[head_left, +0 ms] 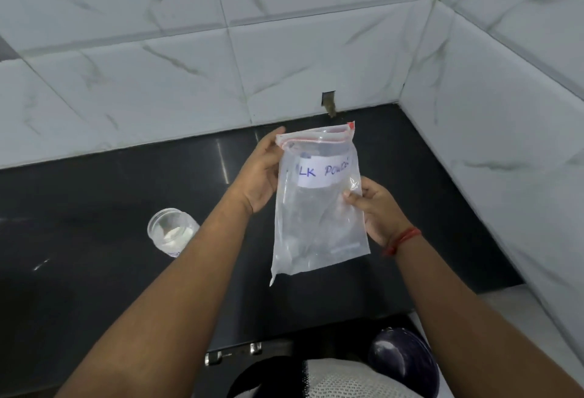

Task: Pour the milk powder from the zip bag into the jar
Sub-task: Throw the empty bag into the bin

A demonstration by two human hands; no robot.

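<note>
Nearest to us, at about five o'clock, sits a dark rounded object (404,363), partly below the worktop (94,271) edge; we cannot tell what it is. Further out, both our forearms reach forward over the black worktop.

At the centre we hold the zip bag (319,208) upright in the air, its red zip strip at twelve o'clock and its bottom edge hanging toward six. A white label on it reads partly "LK POWDE". The bag looks nearly see-through and slack; we cannot make out how much milk powder lies inside. Our right hand (376,211) pinches the bag's right edge at about three o'clock, thumb on the front face, so that grip is grasping the bag. Our left hand (262,173) lies against the bag's upper left edge at about ten o'clock, the thumb near the zip; the fingers pass behind the plastic, so we cannot tell whether it clasps or only steadies.

The jar (172,231) stands on the worktop at about eight o'clock from the bag, well apart from it, lidless and with some white stuff inside.

Beyond, at twelve o'clock, the marbled tile wall (221,50) closes the corner.

We judge the bag is being readied for opening or pouring. The next move calls for parting the zip if it is sealed, then carrying the mouth over the jar and tipping slowly.
</note>
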